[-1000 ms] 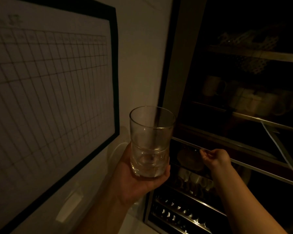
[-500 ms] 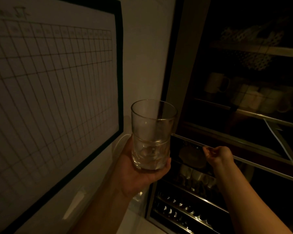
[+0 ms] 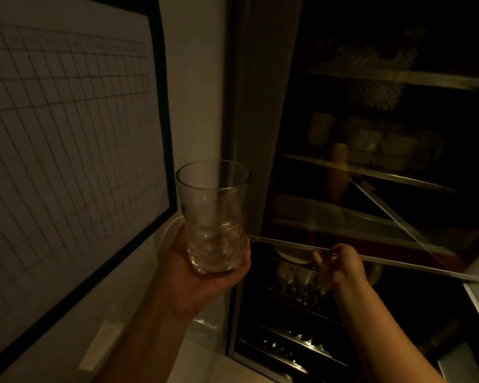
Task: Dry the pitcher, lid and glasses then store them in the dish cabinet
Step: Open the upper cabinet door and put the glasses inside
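Dim light fills the kitchen corner, and a pale wall (image 3: 199,78) runs up the middle of the view. At 9 o'clock hangs a big white board (image 3: 67,139) with a drawn grid and a black frame. At 3 o'clock stands the dish cabinet (image 3: 263,111), very dark inside, with a grey side frame. On its middle shelf (image 3: 371,172), near 2 o'clock, sit several pale mugs (image 3: 371,142), close together, and above them something with a dotted pattern that I cannot make out. Lower in the cabinet, near 5 o'clock, are metal racks (image 3: 296,338) that catch small glints of light, and a few pale cups (image 3: 296,272) rest at their upper part. The left hand (image 3: 205,283) is at the centre, a little toward 6 o'clock; it carries a clear glass (image 3: 213,214) upright, with the base sitting in the palm and the fingers (image 3: 244,265) curled around the lower part. The glass is held in front of the wall, just beside the left edge of the cabinet, not inside it. The right hand (image 3: 343,264), at 4 o'clock, reaches to a thin pale bar (image 3: 288,243) that crosses the cabinet front, and its fingers are closed around this bar in a pinching grip. At the bottom a light surface (image 3: 210,369) shows.
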### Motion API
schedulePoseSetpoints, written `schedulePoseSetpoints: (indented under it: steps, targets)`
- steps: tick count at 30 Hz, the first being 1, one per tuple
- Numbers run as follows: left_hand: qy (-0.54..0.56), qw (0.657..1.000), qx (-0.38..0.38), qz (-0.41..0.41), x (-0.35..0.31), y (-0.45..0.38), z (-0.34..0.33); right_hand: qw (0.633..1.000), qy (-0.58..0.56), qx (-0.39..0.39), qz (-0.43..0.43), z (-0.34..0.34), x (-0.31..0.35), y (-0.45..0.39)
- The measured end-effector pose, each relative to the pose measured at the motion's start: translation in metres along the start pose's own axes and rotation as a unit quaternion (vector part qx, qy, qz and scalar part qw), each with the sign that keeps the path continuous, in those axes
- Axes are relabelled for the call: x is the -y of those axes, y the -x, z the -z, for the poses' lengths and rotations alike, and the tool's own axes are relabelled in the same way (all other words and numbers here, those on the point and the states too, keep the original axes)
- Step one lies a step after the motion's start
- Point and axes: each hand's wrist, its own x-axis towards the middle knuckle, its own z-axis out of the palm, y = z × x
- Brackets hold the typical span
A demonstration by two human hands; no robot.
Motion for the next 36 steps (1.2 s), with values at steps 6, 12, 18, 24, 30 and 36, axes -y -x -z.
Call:
schedulePoseSetpoints:
  steps: [6,12,18,24,30,36]
  targets:
    - [0.042,0.999,0.019,0.021,-0.001,-0.003,0.003,0.998,-0.017,0.000,0.060,0.013,-0.006,0.040]
    - [0.034,0.999,0.023,0.022,-0.004,-0.004,-0.001,0.839,0.270,0.148,0.448,-0.027,0.002,0.111]
    - [-0.005,1.000,0.025,-0.014,-0.008,-0.004,-0.002,0.301,0.526,0.168,0.777,-0.096,0.026,0.148]
    - [-0.002,0.999,0.033,-0.003,-0.011,0.002,-0.003,-0.026,0.640,0.125,0.758,-0.158,0.056,0.160]
    - [0.019,1.000,0.020,0.004,-0.012,0.003,-0.006,-0.114,0.751,0.055,0.648,-0.187,0.057,0.153]
    - [0.028,1.000,0.011,0.007,-0.012,0.006,-0.007,-0.114,0.753,0.052,0.646,-0.190,0.053,0.162]
